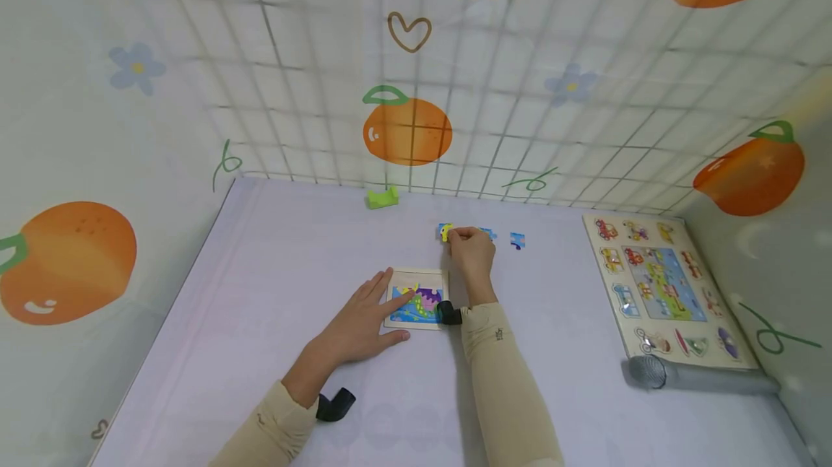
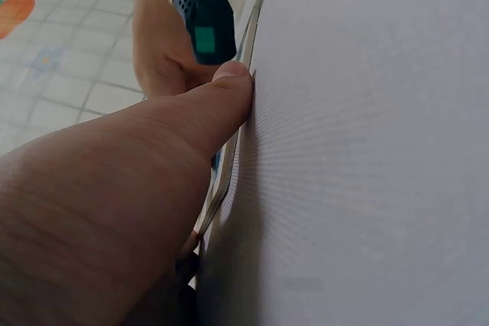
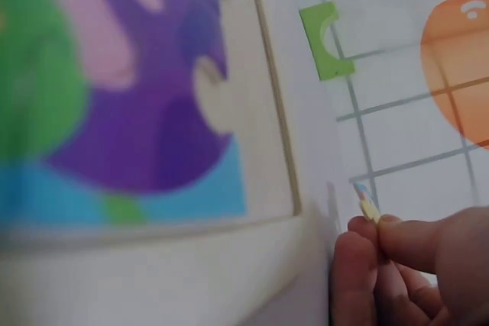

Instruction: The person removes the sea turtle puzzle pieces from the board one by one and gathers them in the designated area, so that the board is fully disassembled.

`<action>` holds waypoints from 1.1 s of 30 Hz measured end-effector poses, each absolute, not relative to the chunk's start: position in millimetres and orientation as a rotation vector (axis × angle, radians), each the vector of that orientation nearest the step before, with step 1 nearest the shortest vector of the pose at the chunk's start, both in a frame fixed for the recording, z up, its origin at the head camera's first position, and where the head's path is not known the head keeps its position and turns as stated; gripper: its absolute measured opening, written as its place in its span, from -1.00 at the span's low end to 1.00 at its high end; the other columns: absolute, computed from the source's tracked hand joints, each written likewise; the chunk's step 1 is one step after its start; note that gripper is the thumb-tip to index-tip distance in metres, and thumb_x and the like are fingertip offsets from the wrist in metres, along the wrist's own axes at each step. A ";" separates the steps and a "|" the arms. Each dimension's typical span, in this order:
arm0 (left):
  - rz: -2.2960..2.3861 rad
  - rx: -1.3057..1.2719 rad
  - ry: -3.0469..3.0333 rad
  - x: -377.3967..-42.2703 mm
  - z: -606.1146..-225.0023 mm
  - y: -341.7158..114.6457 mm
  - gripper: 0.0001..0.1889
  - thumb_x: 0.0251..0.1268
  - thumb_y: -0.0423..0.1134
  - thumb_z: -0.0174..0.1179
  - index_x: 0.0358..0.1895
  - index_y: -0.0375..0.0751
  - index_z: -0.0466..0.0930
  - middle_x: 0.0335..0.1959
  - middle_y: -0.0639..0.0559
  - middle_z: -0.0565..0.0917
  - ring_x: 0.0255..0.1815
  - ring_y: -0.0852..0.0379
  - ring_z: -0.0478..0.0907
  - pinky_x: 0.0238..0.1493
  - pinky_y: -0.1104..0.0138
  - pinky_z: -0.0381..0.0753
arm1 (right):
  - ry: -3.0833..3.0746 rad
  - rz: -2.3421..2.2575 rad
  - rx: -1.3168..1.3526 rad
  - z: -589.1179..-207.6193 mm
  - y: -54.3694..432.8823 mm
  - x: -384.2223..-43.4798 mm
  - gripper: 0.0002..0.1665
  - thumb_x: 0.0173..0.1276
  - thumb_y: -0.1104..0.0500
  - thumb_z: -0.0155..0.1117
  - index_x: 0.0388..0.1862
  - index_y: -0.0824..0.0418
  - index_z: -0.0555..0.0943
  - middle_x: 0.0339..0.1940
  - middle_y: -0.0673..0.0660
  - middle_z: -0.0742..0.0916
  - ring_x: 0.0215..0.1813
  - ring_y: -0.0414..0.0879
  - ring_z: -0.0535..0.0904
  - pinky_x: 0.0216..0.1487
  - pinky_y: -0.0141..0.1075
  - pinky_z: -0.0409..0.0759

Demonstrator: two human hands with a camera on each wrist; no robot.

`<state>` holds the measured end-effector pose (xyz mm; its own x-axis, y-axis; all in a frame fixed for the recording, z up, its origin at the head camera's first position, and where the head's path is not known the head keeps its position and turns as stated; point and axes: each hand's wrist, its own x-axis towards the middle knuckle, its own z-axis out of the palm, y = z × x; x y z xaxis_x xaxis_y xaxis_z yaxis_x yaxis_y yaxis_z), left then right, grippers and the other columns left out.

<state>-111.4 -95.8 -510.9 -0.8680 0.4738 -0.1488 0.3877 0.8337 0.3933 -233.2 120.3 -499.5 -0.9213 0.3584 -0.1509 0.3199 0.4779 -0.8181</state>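
Note:
A small jigsaw puzzle in a pale wooden frame (image 1: 416,273) lies mid-table, its lower part filled with blue, purple and green pieces. My left hand (image 1: 357,319) rests along the frame's left side with fingers spread; in the left wrist view the thumb (image 2: 221,101) lies at the frame's edge. Beyond the frame, my right hand (image 1: 473,254) pinches a yellow and blue puzzle piece (image 1: 445,232) between thumb and forefinger. The right wrist view shows this piece (image 3: 367,202) edge-on. Another blue piece (image 1: 489,233) is partly hidden behind that hand, and a loose piece (image 1: 517,240) lies to its right.
A green notched block (image 1: 383,198) sits near the back wall. At the right lies a wooden picture board (image 1: 669,286) with vehicle pieces, and a grey microphone (image 1: 702,374) lies along its front edge. Patterned cloth walls border the table.

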 end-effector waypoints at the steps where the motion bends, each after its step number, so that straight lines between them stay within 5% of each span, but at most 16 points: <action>1: 0.515 0.661 2.775 -111.7 -511.0 -95.8 -0.24 0.39 0.35 0.14 0.59 0.32 0.19 0.72 -0.13 -0.15 0.74 -0.11 -0.18 0.69 -0.03 -0.01 | -2.660 1.458 -0.614 -499.6 120.0 -235.2 -0.70 0.47 0.03 0.28 -0.09 0.22 0.77 -0.34 0.15 0.82 -0.43 -0.13 0.68 -0.50 -0.43 0.47; 16: 0.510 0.653 2.771 -112.8 -508.0 -95.8 -0.23 0.38 0.34 0.15 0.60 0.31 0.18 0.72 -0.12 -0.16 0.74 -0.10 -0.19 0.69 -0.02 -0.04 | -2.675 1.392 -0.630 -495.8 115.9 -244.6 -0.73 0.42 0.06 0.30 -0.21 0.23 0.80 -0.40 0.16 0.83 -0.38 -0.01 0.70 -0.44 -0.33 0.56; 33: 0.516 0.638 2.763 -111.4 -511.6 -96.1 -0.23 0.37 0.36 0.14 0.60 0.36 0.16 0.73 -0.05 -0.19 0.75 -0.04 -0.22 0.70 0.01 -0.07 | -2.748 1.270 -0.622 -493.3 115.8 -244.2 -0.70 0.41 0.06 0.28 -0.23 0.25 0.80 -0.23 0.23 0.84 -0.23 0.11 0.75 -0.27 -0.13 0.72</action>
<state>-111.4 -96.1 -511.6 -0.8701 0.4634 -0.1680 0.3715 0.8405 0.3944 -244.2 115.8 -493.3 -0.9178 0.3785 -0.1199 0.3366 0.5816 -0.7406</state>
